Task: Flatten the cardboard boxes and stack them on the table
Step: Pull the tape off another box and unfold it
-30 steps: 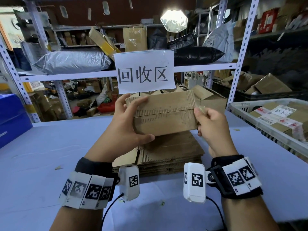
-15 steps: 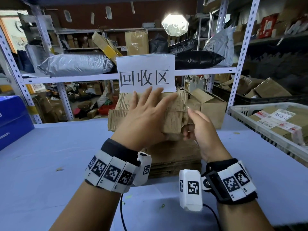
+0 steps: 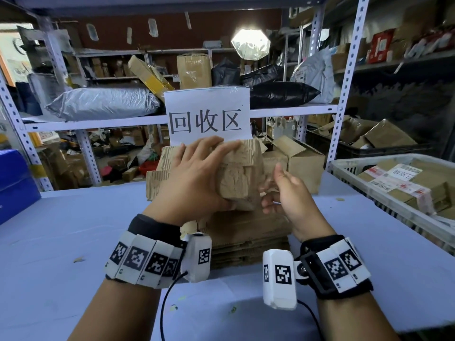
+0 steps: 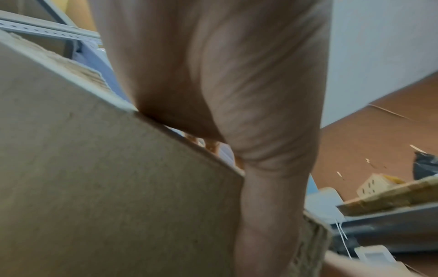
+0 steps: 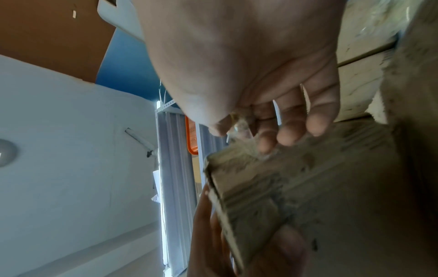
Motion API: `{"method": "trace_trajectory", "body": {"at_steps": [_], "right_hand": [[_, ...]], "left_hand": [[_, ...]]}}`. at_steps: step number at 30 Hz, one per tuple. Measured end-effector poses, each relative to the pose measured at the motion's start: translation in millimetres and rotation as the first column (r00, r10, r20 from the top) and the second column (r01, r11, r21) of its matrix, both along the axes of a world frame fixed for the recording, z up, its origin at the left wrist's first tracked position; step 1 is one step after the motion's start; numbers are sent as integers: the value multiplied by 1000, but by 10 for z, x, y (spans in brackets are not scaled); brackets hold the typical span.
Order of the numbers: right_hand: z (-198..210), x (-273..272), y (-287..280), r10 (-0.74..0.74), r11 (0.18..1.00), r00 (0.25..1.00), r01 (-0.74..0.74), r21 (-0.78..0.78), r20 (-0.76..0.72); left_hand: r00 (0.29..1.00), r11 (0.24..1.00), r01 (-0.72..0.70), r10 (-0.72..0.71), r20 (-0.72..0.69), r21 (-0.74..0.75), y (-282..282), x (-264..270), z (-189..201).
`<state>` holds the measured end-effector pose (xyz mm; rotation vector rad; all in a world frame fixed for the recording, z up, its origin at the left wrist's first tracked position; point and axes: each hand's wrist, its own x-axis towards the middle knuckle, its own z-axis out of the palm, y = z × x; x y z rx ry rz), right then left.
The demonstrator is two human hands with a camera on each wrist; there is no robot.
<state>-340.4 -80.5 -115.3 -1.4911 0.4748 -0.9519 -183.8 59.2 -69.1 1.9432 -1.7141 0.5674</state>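
The cardboard box (image 3: 236, 178) is held above the stack of flattened cardboard (image 3: 246, 232) by the left hand (image 3: 194, 180), fingers spread over its top, presumably for steadying. A clear tape strip (image 5: 241, 129) is pinched by the right hand (image 3: 285, 200), apparently for peeling.

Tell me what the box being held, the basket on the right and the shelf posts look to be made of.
The box held in the left hand: brown corrugated cardboard, matte and scuffed; torn patches expose the ribbed fluting. The basket: probably white moulded plastic, going by its slotted walls and rounded rim. The shelf posts: likely painted metal, pale and smooth, punched with regular rows of holes.
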Motion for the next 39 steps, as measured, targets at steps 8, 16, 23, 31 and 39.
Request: {"method": "trace_trajectory", "body": {"at_steps": [8, 16, 23, 31, 39], "right_hand": [[-21, 18, -73, 0, 999, 999, 2, 44, -44], [-67, -9, -226, 59, 974, 992, -81, 212, 112], [-28, -51, -249, 51, 941, 974, -121, 316, 222], [17, -13, -178, 130, 872, 962, -225, 435, 238], [155, 1, -663, -107, 986, 971, 131, 104, -213]], "left_hand": [[999, 1000, -25, 25, -43, 3, 41, 38, 44], [999, 999, -35, 35, -24, -12, 61, 92, 40], [999, 999, -42, 42, -30, -14, 64, 114, 60], [999, 999, -50, 50, -15, -6, 47, 76, 71], [999, 999, -36, 36, -1, -5, 52, 99, 48]]}}
